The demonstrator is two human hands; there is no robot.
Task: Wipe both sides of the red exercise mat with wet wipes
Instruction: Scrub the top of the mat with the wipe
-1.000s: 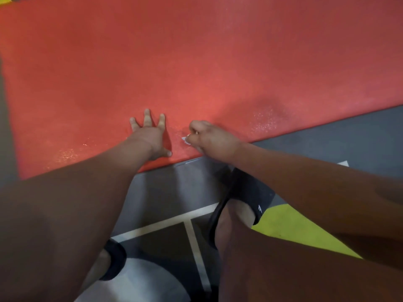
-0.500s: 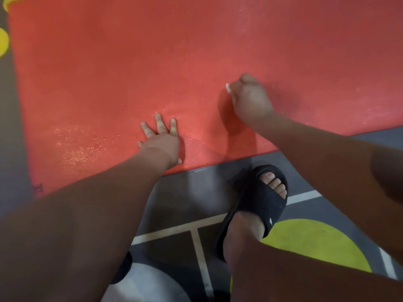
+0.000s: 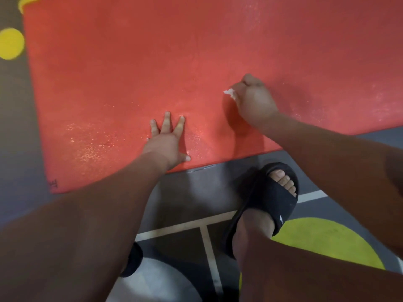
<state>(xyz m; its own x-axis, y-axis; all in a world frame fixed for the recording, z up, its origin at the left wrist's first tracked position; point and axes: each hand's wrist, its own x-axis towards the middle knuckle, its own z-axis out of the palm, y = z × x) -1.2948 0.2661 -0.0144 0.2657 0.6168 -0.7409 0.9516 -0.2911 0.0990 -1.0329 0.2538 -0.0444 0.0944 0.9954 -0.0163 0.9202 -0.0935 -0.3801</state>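
The red exercise mat [image 3: 152,62] lies flat on the grey floor [image 3: 196,192], filling the upper view, damp sheen near its close edge. The left hand [image 3: 168,142] presses it down, fingers spread apart. The right hand [image 3: 253,101] is fisted on a bunched wet wipe [image 3: 229,92]. Hard strokes could ruck the thin mat if that brace slips on the wet patch; so small a wad may leave missed strips.

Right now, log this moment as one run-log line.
left hand flat on mat | right hand gripping wipe on mat | wet patches visible
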